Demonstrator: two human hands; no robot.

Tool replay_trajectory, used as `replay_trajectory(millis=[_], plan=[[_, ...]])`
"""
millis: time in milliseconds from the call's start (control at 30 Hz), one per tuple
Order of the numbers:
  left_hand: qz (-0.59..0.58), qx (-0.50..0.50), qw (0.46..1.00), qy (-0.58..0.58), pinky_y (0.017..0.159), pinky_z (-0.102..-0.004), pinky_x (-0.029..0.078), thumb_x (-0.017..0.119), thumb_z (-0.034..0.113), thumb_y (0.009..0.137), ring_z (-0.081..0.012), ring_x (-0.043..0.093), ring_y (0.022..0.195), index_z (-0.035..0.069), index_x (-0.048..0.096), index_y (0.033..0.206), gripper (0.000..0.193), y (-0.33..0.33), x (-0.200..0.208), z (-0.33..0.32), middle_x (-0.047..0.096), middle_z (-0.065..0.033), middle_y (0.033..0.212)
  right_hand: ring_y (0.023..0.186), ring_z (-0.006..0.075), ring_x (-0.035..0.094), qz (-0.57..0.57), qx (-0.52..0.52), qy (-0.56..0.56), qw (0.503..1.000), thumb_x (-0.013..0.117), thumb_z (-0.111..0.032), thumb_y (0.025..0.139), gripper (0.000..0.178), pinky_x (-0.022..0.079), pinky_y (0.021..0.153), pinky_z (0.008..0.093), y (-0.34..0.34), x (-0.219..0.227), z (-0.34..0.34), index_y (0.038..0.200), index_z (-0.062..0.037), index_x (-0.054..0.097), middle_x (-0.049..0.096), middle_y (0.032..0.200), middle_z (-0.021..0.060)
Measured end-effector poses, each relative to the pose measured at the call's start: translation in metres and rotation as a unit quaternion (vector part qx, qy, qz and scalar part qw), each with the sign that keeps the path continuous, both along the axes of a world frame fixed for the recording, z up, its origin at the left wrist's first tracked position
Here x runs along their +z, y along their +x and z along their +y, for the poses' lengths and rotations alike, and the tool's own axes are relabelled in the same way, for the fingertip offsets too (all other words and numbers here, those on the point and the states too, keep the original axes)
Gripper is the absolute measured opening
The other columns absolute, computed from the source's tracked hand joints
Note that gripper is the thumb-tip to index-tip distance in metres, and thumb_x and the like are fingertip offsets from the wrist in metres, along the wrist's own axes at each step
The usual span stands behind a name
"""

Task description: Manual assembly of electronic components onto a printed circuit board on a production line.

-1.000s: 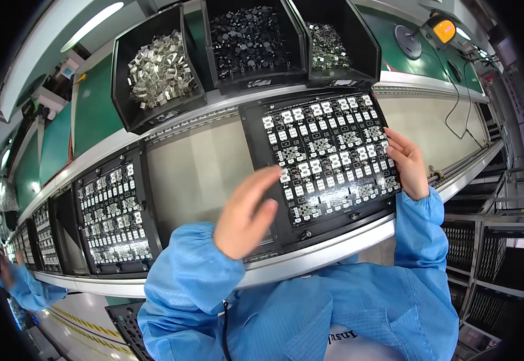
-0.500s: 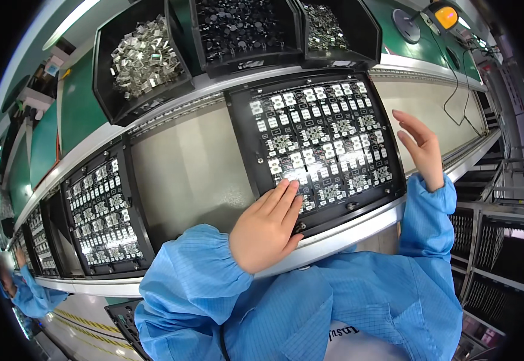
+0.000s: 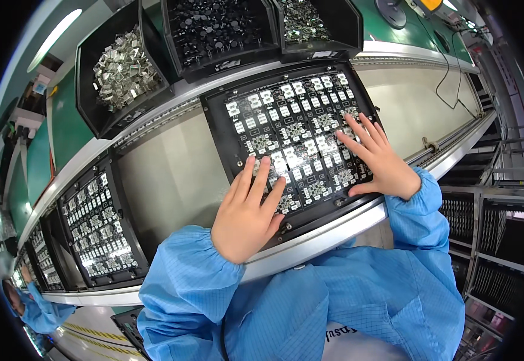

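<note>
A black pallet [image 3: 218,114] on the conveyor line lies before me, filled with circuit boards [image 3: 292,133] that carry rows of white and silver parts. Over the board's near left corner my left hand [image 3: 244,210] rests with its fingers spread. My right hand [image 3: 373,157] is spread over the right side of the same boards, thumb toward the near edge. Neither hand holds anything. Whether the fingertips press on the boards or hover just above them, I cannot tell.
Behind the line stand black bins of silver metal parts [image 3: 126,71], dark round components [image 3: 214,27] and small shiny parts [image 3: 301,21]. More loaded pallets [image 3: 99,222] sit to the left, where another person [image 3: 39,304] works. Slotted racks [image 3: 496,283] stand at the right.
My right hand has moved left from beyond the pallet onto its right side. My left hand has shifted slightly left and its fingers have spread. The whole view has shifted a little.
</note>
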State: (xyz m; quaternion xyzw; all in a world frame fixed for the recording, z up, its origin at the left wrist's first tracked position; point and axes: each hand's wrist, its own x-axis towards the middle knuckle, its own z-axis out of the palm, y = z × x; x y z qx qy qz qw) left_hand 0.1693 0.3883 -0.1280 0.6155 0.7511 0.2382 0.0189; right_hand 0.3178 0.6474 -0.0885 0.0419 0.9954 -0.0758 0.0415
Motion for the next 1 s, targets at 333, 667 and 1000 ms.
replay_trajectory(millis=[333, 667, 1000], plan=[[-0.061, -0.025, 0.998, 0.009, 0.099, -0.0492, 0.040, 0.075, 0.011, 0.063, -0.0463, 0.030, 0.130, 0.007, 0.057, 0.118, 0.058, -0.003, 0.003, 0.003, 0.036, -0.0186, 0.140, 0.131, 0.0364, 0.031, 0.070, 0.053, -0.044, 0.995, 0.081, -0.022, 0.060, 0.075, 0.030, 0.106, 0.0493, 0.003, -0.004, 0.002, 0.128, -0.0146, 0.052, 0.034, 0.144, 0.0100], [-0.334, -0.007, 0.929, 0.156, 0.109, -0.0496, 0.024, 0.066, -0.009, 0.065, -0.0387, 0.019, 0.139, 0.006, 0.062, 0.110, 0.048, -0.009, -0.004, -0.005, 0.033, -0.0165, 0.144, 0.133, 0.0418, 0.016, 0.076, 0.062, -0.144, 0.985, 0.083, -0.008, 0.051, 0.080, 0.025, 0.108, 0.0511, 0.001, 0.006, 0.002, 0.125, -0.0177, 0.055, 0.015, 0.151, 0.0163], [-0.596, 0.039, 0.722, 0.349, 0.114, -0.0443, 0.016, 0.045, -0.021, 0.071, -0.0301, 0.020, 0.140, -0.001, 0.047, 0.127, 0.060, -0.009, -0.003, -0.006, 0.022, -0.0200, 0.148, 0.134, 0.0329, 0.026, 0.256, -0.028, -0.372, 0.892, 0.076, 0.003, 0.061, 0.061, 0.027, 0.108, 0.0404, -0.003, -0.019, 0.005, 0.118, -0.0069, 0.057, 0.021, 0.147, 0.0177]])
